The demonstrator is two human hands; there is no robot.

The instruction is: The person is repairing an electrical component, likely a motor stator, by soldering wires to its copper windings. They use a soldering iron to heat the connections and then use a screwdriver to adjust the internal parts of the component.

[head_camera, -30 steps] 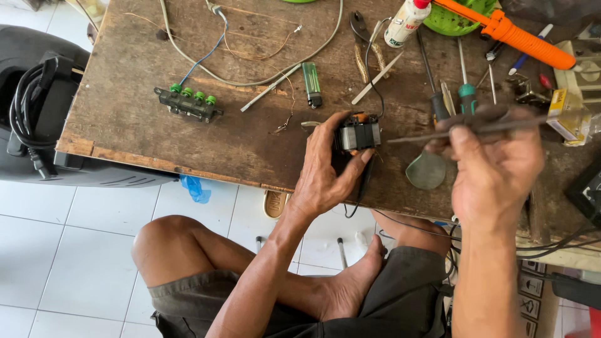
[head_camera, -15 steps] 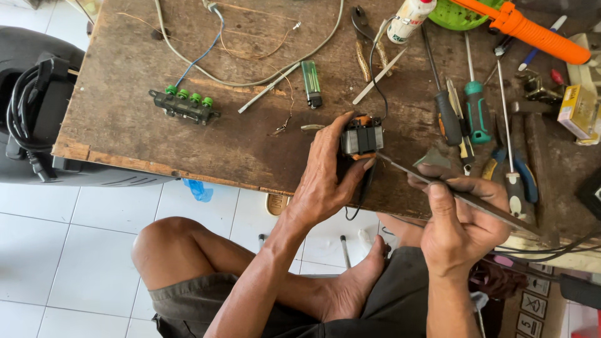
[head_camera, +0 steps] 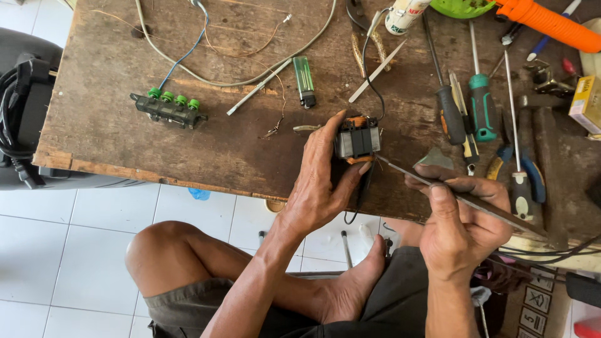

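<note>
My left hand (head_camera: 320,181) grips a small transformer (head_camera: 357,140) with a grey laminated core and orange copper windings, held on the worn wooden worktop (head_camera: 125,144). My right hand (head_camera: 460,216) holds a long thin metal blade (head_camera: 476,201) like a pen. Its pointed tip touches the lower right corner of the transformer. A black wire runs from the transformer up the worktop and another hangs down over the front edge.
Several screwdrivers (head_camera: 479,106) and pliers (head_camera: 523,178) lie on the right. A green lighter (head_camera: 304,81), a black terminal strip with green knobs (head_camera: 168,107), loose cables, an orange tool (head_camera: 548,25) and a yellow box (head_camera: 587,103) are on the top. A dark case (head_camera: 25,112) stands at left.
My right hand has come down from over the tools with the metal blade and brought its tip to the transformer. My left hand has stayed on the transformer.
</note>
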